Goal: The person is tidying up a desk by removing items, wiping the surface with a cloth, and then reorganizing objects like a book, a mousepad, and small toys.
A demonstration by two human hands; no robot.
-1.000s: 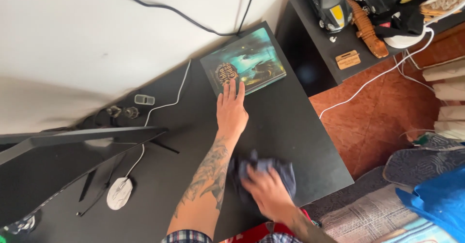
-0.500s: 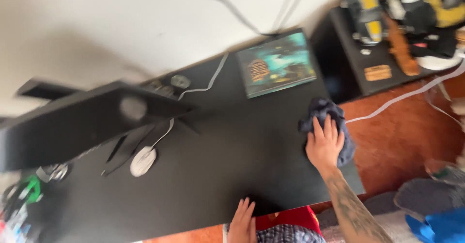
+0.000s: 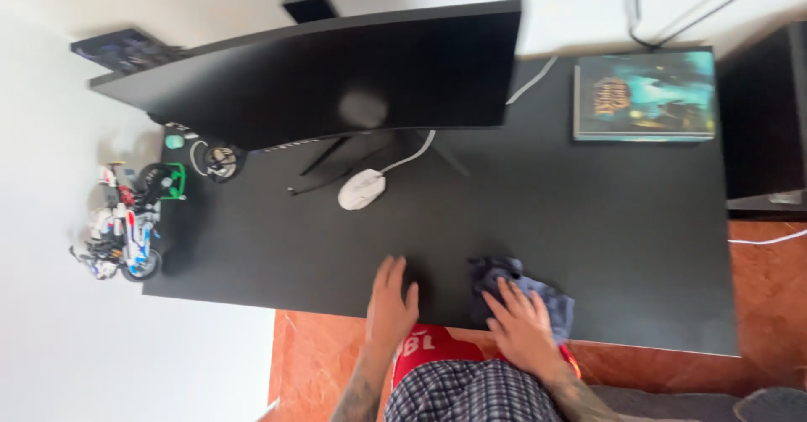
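Book (image 3: 645, 96) with a teal, dark-toned cover lay flat at the bench's (image 3: 605, 220) far right corner, square to the edge, well apart from my hands. My right hand (image 3: 523, 329) pressed fingers-spread on a crumpled dark blue cloth (image 3: 538, 292) at the near edge, its grip flat on the fabric. My left hand (image 3: 392, 300) rested open on the bare bench just beside. A white mouse (image 3: 362, 190) sat beneath the black monitor (image 3: 336, 73); a toy motorcycle (image 3: 126, 233) stood at the left end.

The right hand (image 3: 523, 328) hides much of the dark cloth (image 3: 538, 296)
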